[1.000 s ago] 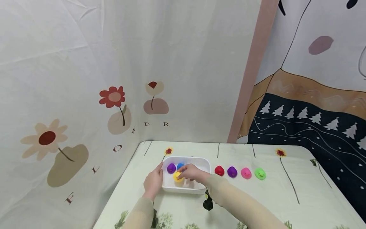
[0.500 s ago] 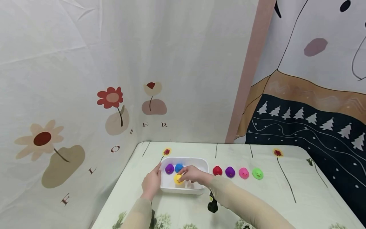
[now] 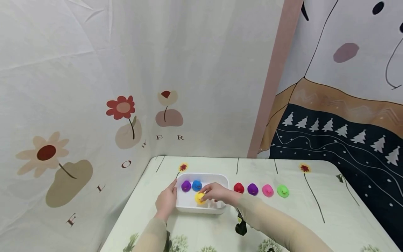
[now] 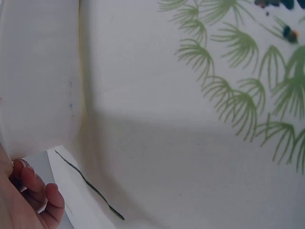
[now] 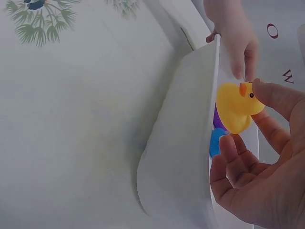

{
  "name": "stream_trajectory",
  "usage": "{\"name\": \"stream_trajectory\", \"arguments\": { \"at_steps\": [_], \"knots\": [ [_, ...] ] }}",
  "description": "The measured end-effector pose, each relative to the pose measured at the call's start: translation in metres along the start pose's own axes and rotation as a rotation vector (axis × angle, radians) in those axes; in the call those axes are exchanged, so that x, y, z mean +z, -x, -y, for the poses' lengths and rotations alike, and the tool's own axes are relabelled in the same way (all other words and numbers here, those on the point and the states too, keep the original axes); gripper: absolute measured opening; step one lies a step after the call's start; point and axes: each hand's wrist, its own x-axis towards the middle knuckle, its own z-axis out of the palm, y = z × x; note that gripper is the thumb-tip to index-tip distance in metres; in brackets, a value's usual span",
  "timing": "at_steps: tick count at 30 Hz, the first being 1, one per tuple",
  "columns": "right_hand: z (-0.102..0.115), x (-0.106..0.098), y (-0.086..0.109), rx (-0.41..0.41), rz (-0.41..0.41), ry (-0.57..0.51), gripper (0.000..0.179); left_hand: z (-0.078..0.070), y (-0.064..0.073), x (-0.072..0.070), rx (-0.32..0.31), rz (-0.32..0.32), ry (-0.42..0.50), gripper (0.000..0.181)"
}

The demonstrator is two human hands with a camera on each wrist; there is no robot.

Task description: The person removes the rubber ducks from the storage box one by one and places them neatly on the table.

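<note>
At the left end of a white plastic tub [image 3: 201,210], my left hand [image 3: 167,201] grips the rim; in the left wrist view its curled fingers [image 4: 33,183] show by the tub's end. Over the tub, my right hand [image 3: 217,192] pinches a yellow rubber duck [image 5: 233,107] by the head between thumb and forefinger, its other fingers loosely curled. Inside the tub, a purple duck [image 3: 186,186] and a blue duck [image 3: 197,185] stand side by side along the far wall, behind the yellow one.
To the tub's right a row of ducks stands on the tablecloth: red [image 3: 239,188], purple [image 3: 253,189], pink [image 3: 268,190] and green [image 3: 283,191]. A black object [image 3: 241,229] hangs below the right sleeve. A printed curtain [image 3: 207,87] rises behind the table.
My right hand has drawn the yellow duck a little right and nearer within the tub, leaving the blue duck more exposed. My left hand stays on the rim. The head view has shifted slightly.
</note>
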Motion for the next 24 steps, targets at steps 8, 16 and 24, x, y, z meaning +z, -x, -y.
{"name": "stream_trajectory", "arguments": {
  "at_steps": [8,16,24],
  "knots": [
    [0.002,-0.013,0.011,-0.013,0.016,0.014,0.022,0.001,-0.001,0.002,-0.001,0.004,0.0,0.041],
    [-0.003,-0.024,0.018,-0.042,0.036,-0.003,0.024,0.002,0.0,0.002,-0.002,-0.001,0.002,0.042],
    [-0.006,-0.035,0.027,-0.018,0.031,-0.009,0.026,0.002,-0.001,0.0,0.003,0.014,-0.004,0.042]
  ]
}}
